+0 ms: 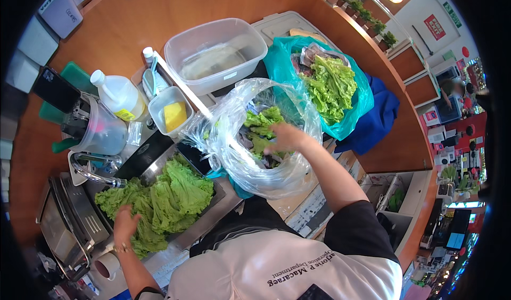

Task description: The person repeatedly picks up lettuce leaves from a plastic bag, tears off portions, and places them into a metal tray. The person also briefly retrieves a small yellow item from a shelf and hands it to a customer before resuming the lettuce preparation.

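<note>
My left hand (126, 225) rests at the near left edge of a heap of green leaf lettuce (175, 192), its thumb and fingers apart. The lettuce fills the metal sink (217, 194) under a curved chrome faucet (100, 176). My right hand (289, 138), slightly blurred, reaches into the mouth of a clear plastic bag (255, 184). Its fingers are spread over green and purplish salad leaves (261, 124) inside, and I see nothing gripped. Behind it, a teal plastic bag (363, 100) holds more leaf lettuce (331, 88) and some clear packets (319, 54).
A translucent plastic tub (215, 76) stands behind the clear bag. Nearby are a small container (157, 112) with a yellow sponge (175, 116), a plastic jug (119, 94) and a pitcher (102, 134). A press grill (72, 224) and a mug (107, 266) are at left; blue cloth (371, 116) lies right.
</note>
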`<state>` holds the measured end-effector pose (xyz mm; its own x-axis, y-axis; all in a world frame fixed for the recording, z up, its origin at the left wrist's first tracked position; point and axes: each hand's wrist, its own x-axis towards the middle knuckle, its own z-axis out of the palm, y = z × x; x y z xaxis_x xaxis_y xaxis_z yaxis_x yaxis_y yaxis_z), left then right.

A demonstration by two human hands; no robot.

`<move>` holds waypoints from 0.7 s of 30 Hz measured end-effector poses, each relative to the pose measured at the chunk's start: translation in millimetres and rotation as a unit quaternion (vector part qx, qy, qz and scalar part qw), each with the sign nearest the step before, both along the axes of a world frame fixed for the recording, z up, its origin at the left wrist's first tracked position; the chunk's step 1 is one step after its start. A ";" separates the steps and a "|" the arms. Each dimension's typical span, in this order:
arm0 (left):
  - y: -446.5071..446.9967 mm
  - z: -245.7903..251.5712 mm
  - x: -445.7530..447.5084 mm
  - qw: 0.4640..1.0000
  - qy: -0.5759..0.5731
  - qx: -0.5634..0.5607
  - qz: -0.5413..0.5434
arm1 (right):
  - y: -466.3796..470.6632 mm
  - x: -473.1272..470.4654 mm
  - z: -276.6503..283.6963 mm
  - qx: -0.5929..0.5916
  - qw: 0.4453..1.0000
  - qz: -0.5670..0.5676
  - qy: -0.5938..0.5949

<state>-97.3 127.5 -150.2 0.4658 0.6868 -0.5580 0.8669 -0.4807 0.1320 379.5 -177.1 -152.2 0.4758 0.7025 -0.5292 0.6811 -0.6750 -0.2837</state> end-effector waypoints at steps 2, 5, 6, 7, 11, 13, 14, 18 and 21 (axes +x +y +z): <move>-44.2 43.4 45.3 0.994 -0.078 -0.067 -0.036 | -11.3 -22.0 -12.6 -0.090 0.992 0.092 -0.005; -110.9 68.5 140.2 0.914 -0.366 -0.047 -0.168 | -11.6 -15.6 -23.5 -0.084 0.993 0.079 -0.034; -130.8 67.1 173.1 0.883 -0.402 -0.035 -0.239 | -5.8 -3.9 -24.8 -0.085 0.989 0.114 -0.035; -143.4 62.8 204.0 0.846 -0.417 -0.035 -0.332 | 0.0 11.3 -23.6 -0.074 0.994 0.073 0.026; -187.3 34.5 282.1 0.804 -0.361 -0.046 -0.470 | 29.0 75.5 -11.1 0.001 0.985 -0.126 0.119; -197.4 23.0 292.1 0.830 -0.231 -0.057 -0.505 | 33.8 81.6 -8.4 0.090 0.993 -0.073 -0.038; -202.7 19.2 292.2 0.816 -0.289 -0.002 -0.500 | 35.1 80.8 -6.9 0.113 0.986 -0.055 -0.106; -208.1 10.3 288.8 0.805 -0.327 0.030 -0.494 | 29.0 57.4 -7.0 0.090 0.957 0.058 -0.269; -211.2 9.3 290.8 0.780 -0.394 0.032 -0.486 | 14.8 45.7 -11.1 0.065 0.975 0.166 -0.133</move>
<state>193.5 -83.7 -140.9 0.9643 -0.1888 0.1858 -0.2486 -0.8871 0.3890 425.2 -162.3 -163.3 0.3198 0.8936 -0.3149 0.9167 -0.3758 -0.1355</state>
